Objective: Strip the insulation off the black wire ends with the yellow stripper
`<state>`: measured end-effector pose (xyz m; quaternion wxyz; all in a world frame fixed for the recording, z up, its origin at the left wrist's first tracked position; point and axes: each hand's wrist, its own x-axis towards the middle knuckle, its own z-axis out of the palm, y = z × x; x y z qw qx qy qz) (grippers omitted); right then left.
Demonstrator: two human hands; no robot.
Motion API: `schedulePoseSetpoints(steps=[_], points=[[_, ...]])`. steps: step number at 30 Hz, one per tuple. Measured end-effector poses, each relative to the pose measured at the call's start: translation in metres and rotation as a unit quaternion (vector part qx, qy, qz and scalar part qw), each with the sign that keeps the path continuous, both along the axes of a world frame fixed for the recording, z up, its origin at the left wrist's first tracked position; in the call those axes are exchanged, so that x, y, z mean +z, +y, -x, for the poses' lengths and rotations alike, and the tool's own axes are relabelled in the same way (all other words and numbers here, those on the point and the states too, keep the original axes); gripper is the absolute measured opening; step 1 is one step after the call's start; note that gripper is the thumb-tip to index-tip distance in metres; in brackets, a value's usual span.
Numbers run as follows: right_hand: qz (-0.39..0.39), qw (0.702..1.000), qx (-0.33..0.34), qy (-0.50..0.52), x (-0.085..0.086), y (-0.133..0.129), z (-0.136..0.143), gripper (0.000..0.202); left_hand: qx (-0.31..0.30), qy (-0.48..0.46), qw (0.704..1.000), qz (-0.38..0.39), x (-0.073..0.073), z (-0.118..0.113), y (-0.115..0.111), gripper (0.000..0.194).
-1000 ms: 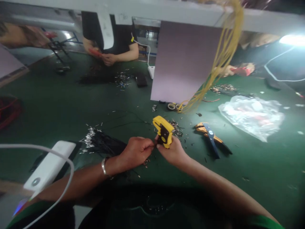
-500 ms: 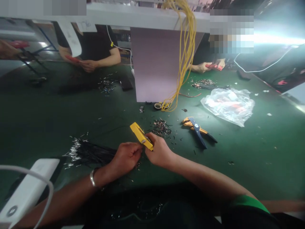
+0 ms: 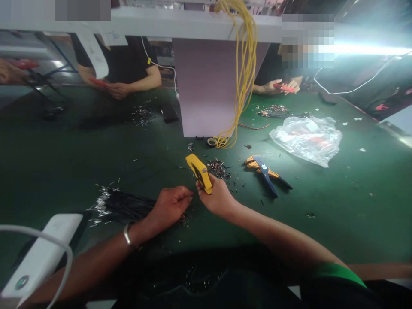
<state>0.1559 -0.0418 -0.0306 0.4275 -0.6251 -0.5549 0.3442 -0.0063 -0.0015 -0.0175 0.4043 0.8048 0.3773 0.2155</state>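
My right hand (image 3: 219, 198) is wrapped round a yellow crimping tool (image 3: 201, 169), whose head points up and away to the left. My left hand (image 3: 172, 204) is closed in a pinch just left of it, fingertips towards the tool; whatever it pinches is too small to make out. Beside and partly behind that hand lies a bundle of black wires (image 3: 128, 206) with bright metal ends to the left. Small dark and coppery pieces (image 3: 219, 168) are heaped beyond my right hand. To the right rests a wire stripper (image 3: 264, 169) with blue and orange handles.
A clear plastic bag (image 3: 309, 141) lies at right. Yellow wires (image 3: 246, 73) hang from the shelf (image 3: 144, 19) before an upright panel (image 3: 209, 86), near a tape roll (image 3: 212, 142). A white power bank (image 3: 45, 253) is at lower left. Two people work across the table with red-handled tools.
The crimping tool has turned more upright and moved slightly right, away from my left hand. My left fingertips are now apart from it, still pinched. The view has shifted a little.
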Motion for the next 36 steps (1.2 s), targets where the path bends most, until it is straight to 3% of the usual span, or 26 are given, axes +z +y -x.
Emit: schedulePoseSetpoints(steps=[5,11,20,29,36], points=[[0.026,0.992,0.005,0.127,-0.001,-0.003,-0.01,0.012,0.015,-0.027,0.998,0.058,0.003,0.001,-0.001,0.015],[0.064,0.968,-0.007,0.241,-0.004,-0.013,-0.034,0.017,0.086,-0.052,0.993,0.058,0.013,0.007,0.006,0.012],[0.177,0.908,0.157,0.345,-0.006,-0.039,-0.032,0.019,0.118,-0.086,0.981,0.124,0.018,0.012,0.015,0.012],[0.225,0.874,0.24,0.359,-0.003,-0.041,-0.036,0.021,0.109,-0.147,0.953,0.24,0.017,0.012,0.022,0.007],[0.224,0.871,0.262,0.349,-0.003,-0.044,-0.034,0.021,0.087,-0.154,0.95,0.256,0.018,0.01,0.019,0.004]])
